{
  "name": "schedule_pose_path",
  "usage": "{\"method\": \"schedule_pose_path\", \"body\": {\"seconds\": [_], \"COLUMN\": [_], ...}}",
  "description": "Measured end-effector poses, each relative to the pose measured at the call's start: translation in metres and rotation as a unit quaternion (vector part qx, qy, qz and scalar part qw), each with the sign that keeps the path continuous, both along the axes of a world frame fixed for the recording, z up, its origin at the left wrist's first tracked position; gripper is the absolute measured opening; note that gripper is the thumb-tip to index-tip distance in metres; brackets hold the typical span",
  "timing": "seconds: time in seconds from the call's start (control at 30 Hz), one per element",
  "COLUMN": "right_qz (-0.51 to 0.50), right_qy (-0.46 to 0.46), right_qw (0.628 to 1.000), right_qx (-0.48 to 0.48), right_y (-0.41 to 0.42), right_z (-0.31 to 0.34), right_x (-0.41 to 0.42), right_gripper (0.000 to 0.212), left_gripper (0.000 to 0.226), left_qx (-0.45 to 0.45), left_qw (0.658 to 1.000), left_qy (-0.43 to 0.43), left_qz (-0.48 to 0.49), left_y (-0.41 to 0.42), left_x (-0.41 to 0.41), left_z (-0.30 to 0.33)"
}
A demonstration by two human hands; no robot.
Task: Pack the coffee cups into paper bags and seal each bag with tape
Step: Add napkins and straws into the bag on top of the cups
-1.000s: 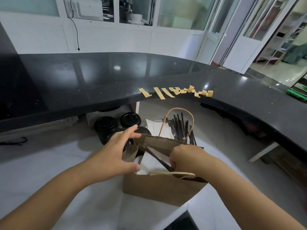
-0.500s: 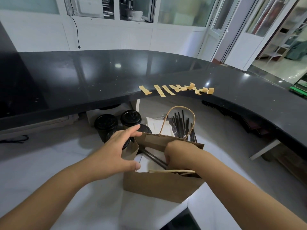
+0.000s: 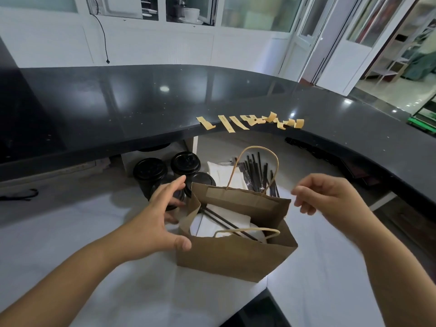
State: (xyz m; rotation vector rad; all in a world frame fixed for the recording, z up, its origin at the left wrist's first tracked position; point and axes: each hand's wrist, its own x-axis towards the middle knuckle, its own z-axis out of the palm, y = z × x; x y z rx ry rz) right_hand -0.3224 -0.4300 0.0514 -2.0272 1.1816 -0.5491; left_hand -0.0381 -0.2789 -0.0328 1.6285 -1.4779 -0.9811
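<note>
Cups [image 3: 165,174] with black lids stand grouped on the white worktop [image 3: 70,244], tucked under the edge of the black counter [image 3: 118,109], just behind and left of the bag [image 3: 236,253]. The left hand [image 3: 155,220] is spread wide, fingers straight, thumb touching the bag's near left edge and fingertips reaching past its left side toward the cups; it grips nothing. The brown paper bag stands upright and open near the worktop's front corner, with white paper and black straws [image 3: 224,220] showing inside. Behind it lie a white napkin stack [image 3: 221,173] and more straws. Tape strips [image 3: 250,121] hang in a row on the counter's edge above. The right hand [image 3: 330,197] hovers beside the bag's right top corner, fingers loosely curled, holding nothing
</note>
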Motion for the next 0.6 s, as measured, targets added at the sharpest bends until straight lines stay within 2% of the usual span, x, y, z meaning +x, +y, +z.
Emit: {"method": "schedule_pose_path", "body": {"seconds": [0.13, 0.3, 0.47, 0.6], "right_qz": [-0.029, -0.031, -0.019, -0.012], "right_qy": [0.022, -0.029, -0.055, -0.07], "right_qw": [0.997, 0.986, 0.987, 0.988], "right_qx": [0.061, 0.16, 0.149, 0.139], "right_y": [0.003, 0.015, 0.02, 0.021], "right_z": [-0.027, -0.046, -0.057, -0.059], "right_x": [-0.011, -0.011, -0.008, -0.007], "right_gripper": [0.018, 0.034, 0.054, 0.053], "left_gripper": [0.125, 0.123, 0.119, 0.114], "left_qx": [0.055, 0.056, 0.023, 0.01], "left_qw": [0.998, 0.997, 0.993, 0.985], "left_qy": [-0.005, 0.045, 0.092, 0.15], "left_qz": [0.014, 0.038, 0.067, 0.09], "left_y": [-0.001, -0.002, -0.004, -0.005], "left_x": [-0.004, -0.01, -0.017, -0.02], "left_z": [-0.016, -0.032, -0.042, -0.048]}}
